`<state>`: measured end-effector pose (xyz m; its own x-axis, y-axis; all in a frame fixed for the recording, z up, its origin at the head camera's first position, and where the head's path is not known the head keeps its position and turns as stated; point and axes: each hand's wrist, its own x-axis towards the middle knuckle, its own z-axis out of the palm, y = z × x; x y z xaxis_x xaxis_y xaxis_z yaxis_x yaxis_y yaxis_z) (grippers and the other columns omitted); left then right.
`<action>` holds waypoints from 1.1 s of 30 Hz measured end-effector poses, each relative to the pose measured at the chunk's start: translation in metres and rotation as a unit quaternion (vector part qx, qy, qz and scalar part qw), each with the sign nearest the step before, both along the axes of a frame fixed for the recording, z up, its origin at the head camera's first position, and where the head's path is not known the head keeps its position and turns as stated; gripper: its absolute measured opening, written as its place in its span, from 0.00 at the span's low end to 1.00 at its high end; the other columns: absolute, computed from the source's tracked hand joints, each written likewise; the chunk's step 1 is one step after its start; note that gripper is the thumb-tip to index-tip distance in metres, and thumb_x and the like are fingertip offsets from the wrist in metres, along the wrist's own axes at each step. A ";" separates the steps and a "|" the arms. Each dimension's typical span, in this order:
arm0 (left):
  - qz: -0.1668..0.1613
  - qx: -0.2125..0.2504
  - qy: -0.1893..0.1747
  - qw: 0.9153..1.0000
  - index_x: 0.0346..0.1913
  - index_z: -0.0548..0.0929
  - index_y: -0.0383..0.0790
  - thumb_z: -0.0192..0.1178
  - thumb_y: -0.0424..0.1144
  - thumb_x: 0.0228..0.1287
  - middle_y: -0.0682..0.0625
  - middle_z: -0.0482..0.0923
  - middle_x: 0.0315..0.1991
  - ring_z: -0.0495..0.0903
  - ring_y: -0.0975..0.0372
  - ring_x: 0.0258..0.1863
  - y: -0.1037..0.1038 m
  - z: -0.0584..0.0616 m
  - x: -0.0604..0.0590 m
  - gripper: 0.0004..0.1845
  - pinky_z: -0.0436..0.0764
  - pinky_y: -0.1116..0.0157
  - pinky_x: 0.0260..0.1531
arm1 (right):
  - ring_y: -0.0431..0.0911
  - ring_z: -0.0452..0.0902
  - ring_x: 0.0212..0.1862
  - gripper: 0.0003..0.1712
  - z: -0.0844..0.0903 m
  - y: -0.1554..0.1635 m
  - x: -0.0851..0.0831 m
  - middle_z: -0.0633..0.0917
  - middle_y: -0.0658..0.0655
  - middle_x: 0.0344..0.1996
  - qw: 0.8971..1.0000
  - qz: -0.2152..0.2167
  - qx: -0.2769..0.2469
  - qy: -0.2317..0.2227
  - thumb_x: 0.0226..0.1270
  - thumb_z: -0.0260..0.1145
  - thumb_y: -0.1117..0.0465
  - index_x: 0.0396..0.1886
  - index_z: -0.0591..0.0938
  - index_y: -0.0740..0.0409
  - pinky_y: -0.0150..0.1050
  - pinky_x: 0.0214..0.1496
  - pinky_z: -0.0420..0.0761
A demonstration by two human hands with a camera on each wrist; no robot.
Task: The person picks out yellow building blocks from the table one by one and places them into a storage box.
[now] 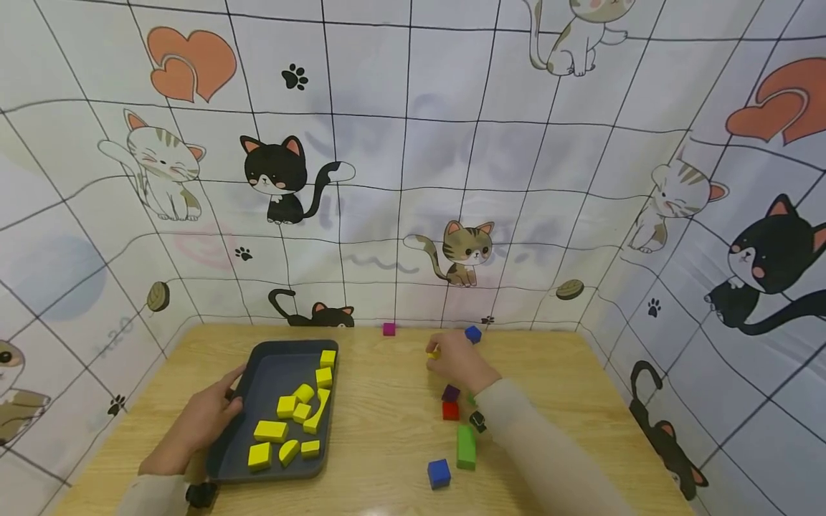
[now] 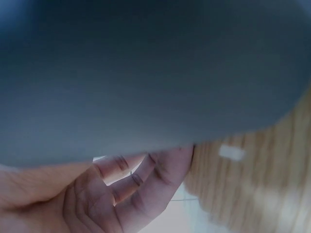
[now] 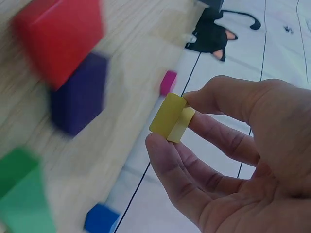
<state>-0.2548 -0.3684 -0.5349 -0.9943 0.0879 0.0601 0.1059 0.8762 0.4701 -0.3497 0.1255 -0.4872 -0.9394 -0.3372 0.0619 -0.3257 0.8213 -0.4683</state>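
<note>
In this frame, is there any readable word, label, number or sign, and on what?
None legible.
Cartoon-cat wall cloth: drawings only; faint grey marks at left, too blurred to read.
Dark grey plastic tray: no marking.
Small yellow wooden block held by the right hand: blank.

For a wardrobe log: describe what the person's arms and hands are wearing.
Both hands are bare: left hand, right hand. Each forearm wears a long, plain, light beige sleeve reaching the wrist. A small black device sits at each wrist. No gloves or rings visible.
</note>
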 end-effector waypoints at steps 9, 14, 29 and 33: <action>0.003 0.000 -0.010 1.000 0.87 0.64 0.22 0.64 0.31 0.81 0.31 0.91 0.49 0.83 0.54 0.38 -0.001 -0.002 0.002 0.39 0.85 0.52 0.40 | 0.56 0.89 0.57 0.10 0.009 -0.059 0.000 0.95 0.63 0.53 0.997 0.076 0.006 0.028 0.73 0.81 0.66 0.50 0.94 0.64 0.55 0.67 0.89; 0.006 0.002 -0.003 1.000 0.87 0.65 0.23 0.64 0.31 0.81 0.32 0.91 0.49 0.83 0.55 0.37 -0.001 -0.001 0.001 0.38 0.84 0.54 0.40 | 0.54 0.89 0.59 0.12 0.008 -0.092 -0.002 0.96 0.60 0.56 0.994 0.102 0.030 0.030 0.76 0.80 0.63 0.54 0.94 0.62 0.51 0.69 0.89; 0.002 0.003 -0.006 1.000 0.87 0.64 0.22 0.64 0.31 0.80 0.34 0.91 0.47 0.82 0.55 0.37 -0.004 -0.001 -0.002 0.39 0.83 0.55 0.38 | 0.41 0.85 0.54 0.14 0.011 -0.179 0.001 0.93 0.52 0.57 0.976 0.186 0.087 0.073 0.81 0.77 0.60 0.62 0.95 0.53 0.29 0.59 0.87; 0.000 0.007 -0.005 1.000 0.87 0.65 0.23 0.64 0.31 0.80 0.35 0.91 0.46 0.82 0.56 0.37 -0.002 -0.002 -0.002 0.39 0.83 0.55 0.39 | 0.40 0.82 0.53 0.14 0.011 -0.198 0.003 0.92 0.50 0.55 0.971 0.201 0.097 0.088 0.81 0.78 0.58 0.61 0.95 0.50 0.26 0.57 0.85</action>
